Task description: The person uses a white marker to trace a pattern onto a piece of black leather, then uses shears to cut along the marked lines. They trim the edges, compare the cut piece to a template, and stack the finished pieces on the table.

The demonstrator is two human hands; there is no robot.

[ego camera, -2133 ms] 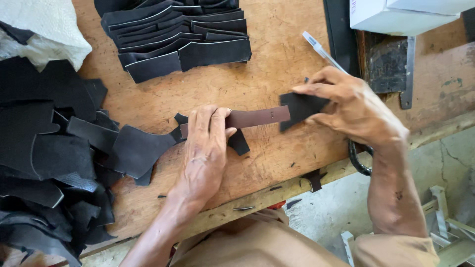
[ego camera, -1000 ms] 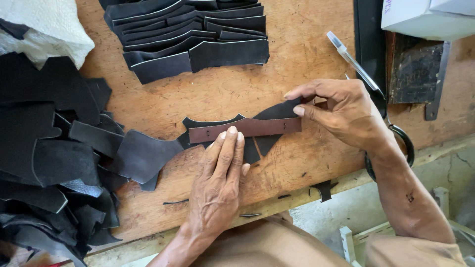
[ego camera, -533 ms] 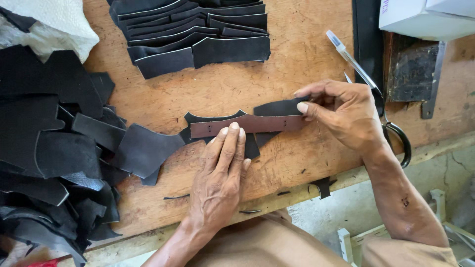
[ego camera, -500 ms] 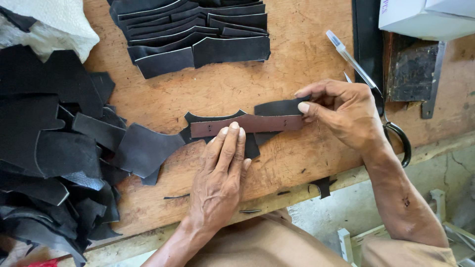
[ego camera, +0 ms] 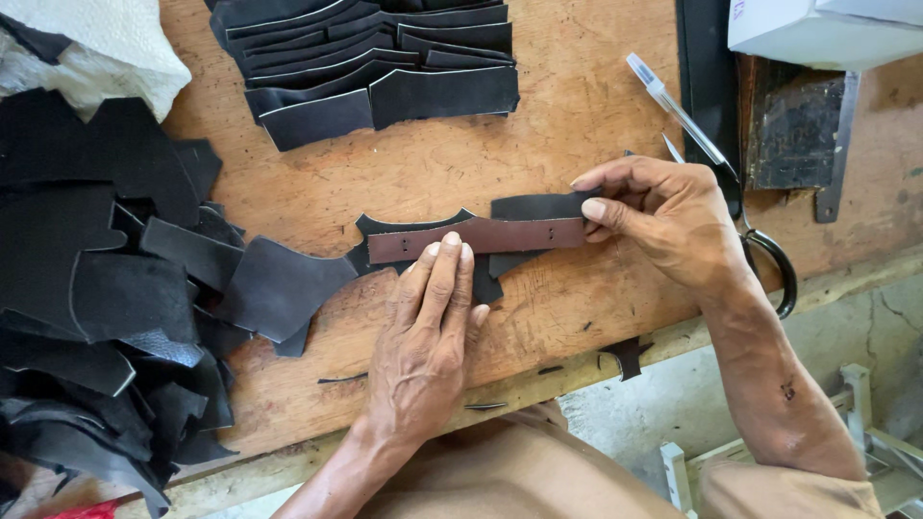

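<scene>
A brown leather strip [ego camera: 478, 236] lies flat on the wooden desk [ego camera: 577, 115], a little in from the desk's near edge and about midway along it. It rests on top of a black leather piece with curved, pointed edges [ego camera: 481, 279], which shows above and below the strip.

The left hand [ego camera: 423, 356] lies palm down on the desk, fingers straight and close together, not gripping anything. Its fingertips [ego camera: 447, 245] press down on the lower edge of the strip near its left half, so the strip runs across just beyond the fingers.

The right hand [ego camera: 673, 226] is at the strip's right end. Its grip is a pinch: thumb and forefinger are pressed together on the end of the strip and the black piece under it, the thumb tip lying on top. The strip stretches leftward from this pinch to the left hand's fingertips.

Toward the desk's far edge sits a neat stack of black cut pieces [ego camera: 385, 58]. The left end of the desk carries a loose heap of black leather scraps [ego camera: 106, 288]. Just beyond the right hand lie a clear pen [ego camera: 673, 106] and scissors [ego camera: 769, 259], whose black handle loop shows behind the wrist near the near edge.
</scene>
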